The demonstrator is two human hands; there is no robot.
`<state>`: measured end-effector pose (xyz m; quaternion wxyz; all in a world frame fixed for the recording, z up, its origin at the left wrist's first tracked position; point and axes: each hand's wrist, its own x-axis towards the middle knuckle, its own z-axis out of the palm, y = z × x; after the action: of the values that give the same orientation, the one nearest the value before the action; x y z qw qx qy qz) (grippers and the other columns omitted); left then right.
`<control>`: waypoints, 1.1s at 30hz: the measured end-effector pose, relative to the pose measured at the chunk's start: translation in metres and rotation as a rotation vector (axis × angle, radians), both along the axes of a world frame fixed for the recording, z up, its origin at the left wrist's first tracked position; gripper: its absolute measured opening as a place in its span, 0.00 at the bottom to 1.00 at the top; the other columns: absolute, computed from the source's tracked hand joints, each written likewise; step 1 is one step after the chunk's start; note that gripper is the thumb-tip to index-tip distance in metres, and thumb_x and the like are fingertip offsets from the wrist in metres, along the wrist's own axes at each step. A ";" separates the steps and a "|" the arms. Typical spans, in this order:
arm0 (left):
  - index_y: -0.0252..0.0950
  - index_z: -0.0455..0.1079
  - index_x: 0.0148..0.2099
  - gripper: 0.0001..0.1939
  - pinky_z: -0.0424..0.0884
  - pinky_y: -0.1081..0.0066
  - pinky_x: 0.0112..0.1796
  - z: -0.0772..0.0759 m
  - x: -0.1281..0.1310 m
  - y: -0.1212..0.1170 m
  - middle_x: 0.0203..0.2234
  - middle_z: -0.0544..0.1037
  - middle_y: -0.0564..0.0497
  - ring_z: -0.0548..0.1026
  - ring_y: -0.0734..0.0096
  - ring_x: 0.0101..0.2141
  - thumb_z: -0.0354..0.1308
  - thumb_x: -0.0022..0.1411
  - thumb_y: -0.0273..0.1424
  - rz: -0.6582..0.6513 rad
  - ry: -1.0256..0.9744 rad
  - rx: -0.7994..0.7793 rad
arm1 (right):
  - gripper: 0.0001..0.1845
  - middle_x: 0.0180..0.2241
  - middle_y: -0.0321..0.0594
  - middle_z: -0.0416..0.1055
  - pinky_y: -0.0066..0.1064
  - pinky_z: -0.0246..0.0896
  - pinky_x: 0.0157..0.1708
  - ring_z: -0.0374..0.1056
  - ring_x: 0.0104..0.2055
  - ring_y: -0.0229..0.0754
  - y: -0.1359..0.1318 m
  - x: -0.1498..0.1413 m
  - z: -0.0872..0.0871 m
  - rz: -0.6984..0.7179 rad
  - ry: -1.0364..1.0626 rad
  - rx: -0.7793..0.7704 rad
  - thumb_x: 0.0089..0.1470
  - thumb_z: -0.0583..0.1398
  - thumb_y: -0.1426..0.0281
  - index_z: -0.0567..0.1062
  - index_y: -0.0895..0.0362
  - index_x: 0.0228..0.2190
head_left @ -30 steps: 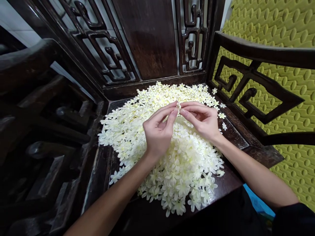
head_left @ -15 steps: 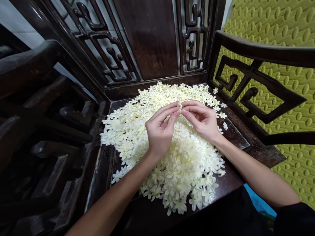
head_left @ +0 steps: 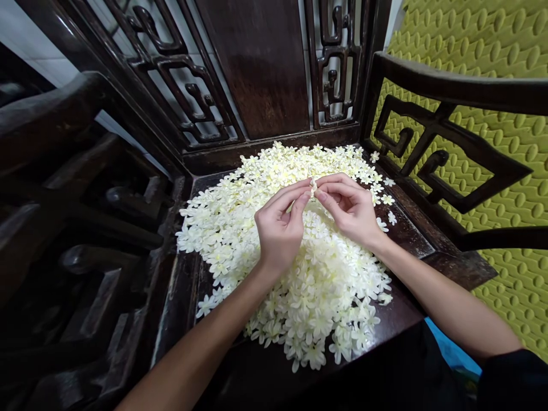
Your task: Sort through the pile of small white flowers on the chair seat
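White flower (head_left: 314,187) is pinched between the fingertips of the left hand (head_left: 281,225) and the right hand (head_left: 351,210), both nearly closed, and is held above the flower heap (head_left: 319,279). The heap is spread across the dark wooden seat (head_left: 405,234), bounded by the carved backrest (head_left: 261,74) and the armrests (head_left: 462,80).

Flowers (head_left: 231,228) glow bright — the left armrest (head_left: 47,123) lies dim, stretched, soft.

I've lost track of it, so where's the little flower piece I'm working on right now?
In the head view, the flower piece is pinched between both hands' fingertips, above the blossom pile.
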<state>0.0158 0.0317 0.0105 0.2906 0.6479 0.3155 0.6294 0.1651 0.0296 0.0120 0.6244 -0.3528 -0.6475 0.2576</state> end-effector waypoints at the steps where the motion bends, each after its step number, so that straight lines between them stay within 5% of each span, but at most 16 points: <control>1: 0.38 0.81 0.44 0.08 0.78 0.62 0.52 0.000 0.000 0.000 0.45 0.83 0.46 0.81 0.64 0.49 0.62 0.67 0.27 0.007 0.004 0.003 | 0.04 0.42 0.43 0.77 0.39 0.74 0.51 0.74 0.48 0.42 0.000 0.000 0.000 0.017 0.008 -0.008 0.60 0.67 0.68 0.83 0.54 0.35; 7: 0.38 0.81 0.47 0.09 0.77 0.59 0.55 0.003 -0.002 -0.002 0.50 0.81 0.45 0.79 0.61 0.53 0.62 0.66 0.28 -0.063 0.051 -0.013 | 0.14 0.42 0.40 0.77 0.35 0.77 0.48 0.76 0.43 0.40 0.001 0.002 0.001 0.124 0.166 -0.108 0.51 0.73 0.61 0.79 0.55 0.36; 13: 0.41 0.72 0.62 0.21 0.67 0.53 0.65 0.003 0.000 -0.004 0.61 0.75 0.45 0.72 0.58 0.63 0.61 0.67 0.28 -0.111 0.011 -0.089 | 0.17 0.36 0.39 0.80 0.35 0.79 0.44 0.78 0.38 0.39 0.017 0.025 0.007 -0.005 0.184 -0.170 0.51 0.72 0.56 0.80 0.54 0.36; 17: 0.41 0.74 0.59 0.19 0.69 0.54 0.64 0.001 0.000 -0.002 0.58 0.77 0.45 0.75 0.59 0.60 0.61 0.67 0.28 -0.040 -0.041 -0.056 | 0.18 0.46 0.46 0.81 0.45 0.76 0.50 0.77 0.51 0.49 0.039 0.070 0.001 -0.268 -0.085 -0.240 0.61 0.63 0.53 0.83 0.54 0.37; 20: 0.40 0.75 0.58 0.18 0.70 0.55 0.63 0.000 -0.001 -0.001 0.57 0.78 0.45 0.75 0.60 0.59 0.62 0.67 0.28 -0.047 -0.056 -0.053 | 0.17 0.55 0.55 0.77 0.51 0.66 0.61 0.70 0.61 0.57 0.051 0.106 -0.015 -0.636 -0.415 -0.278 0.64 0.60 0.64 0.81 0.61 0.48; 22: 0.40 0.75 0.58 0.18 0.71 0.56 0.63 -0.001 -0.001 -0.001 0.56 0.78 0.45 0.76 0.60 0.58 0.62 0.67 0.28 -0.049 -0.049 -0.059 | 0.20 0.59 0.61 0.71 0.56 0.59 0.63 0.66 0.63 0.62 0.055 0.121 -0.026 -0.763 -0.699 -0.408 0.63 0.60 0.68 0.78 0.65 0.53; 26: 0.39 0.76 0.56 0.17 0.73 0.58 0.61 -0.001 -0.001 -0.001 0.54 0.80 0.45 0.77 0.61 0.56 0.63 0.66 0.28 -0.032 -0.043 -0.060 | 0.13 0.50 0.58 0.76 0.53 0.62 0.55 0.68 0.55 0.63 0.058 0.127 -0.040 -0.733 -0.862 -0.484 0.60 0.62 0.69 0.82 0.63 0.43; 33: 0.38 0.76 0.54 0.14 0.75 0.60 0.59 0.003 -0.002 -0.003 0.53 0.80 0.46 0.78 0.62 0.56 0.62 0.66 0.27 -0.037 -0.022 -0.058 | 0.03 0.35 0.49 0.77 0.46 0.60 0.49 0.70 0.43 0.53 0.062 0.120 -0.039 -0.687 -0.800 -0.457 0.54 0.63 0.77 0.78 0.62 0.32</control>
<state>0.0139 0.0290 0.0130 0.3243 0.6380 0.3187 0.6214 0.2851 0.0912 -0.0268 0.2868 -0.7390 -0.6093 0.0198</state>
